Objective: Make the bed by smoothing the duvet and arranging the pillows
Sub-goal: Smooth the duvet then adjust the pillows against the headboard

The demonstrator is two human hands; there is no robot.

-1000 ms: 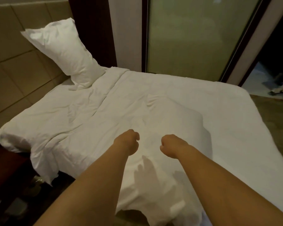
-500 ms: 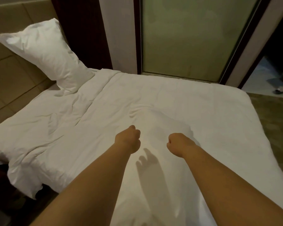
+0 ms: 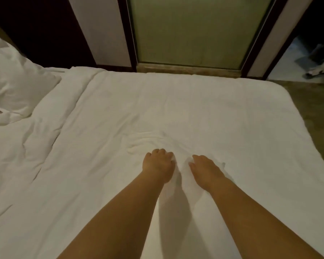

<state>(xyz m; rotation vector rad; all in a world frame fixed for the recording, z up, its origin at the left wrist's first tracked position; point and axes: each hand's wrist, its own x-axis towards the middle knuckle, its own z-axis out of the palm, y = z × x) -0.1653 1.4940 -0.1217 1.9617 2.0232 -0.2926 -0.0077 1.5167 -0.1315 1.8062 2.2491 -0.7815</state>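
Note:
A white duvet (image 3: 195,113) covers the bed and lies mostly flat, with creases on its left part and a small bunch of folds just beyond my fingers. My left hand (image 3: 157,164) and my right hand (image 3: 207,170) rest side by side on the middle of the duvet. Their fingers are curled down into the fabric and pinch it. A white pillow (image 3: 13,86) leans at the head of the bed on the far left, partly cut off by the frame edge.
Beyond the far edge of the bed stands a frosted green glass panel (image 3: 191,30) in a dark frame. Brown floor (image 3: 318,116) runs along the right side of the bed. Someone's shoes (image 3: 320,70) show in the doorway at the far right.
My hands held the duvet lifted in a hump; they have come down and the duvet now lies flat. My view has moved forward, pushing the pillow to the left edge.

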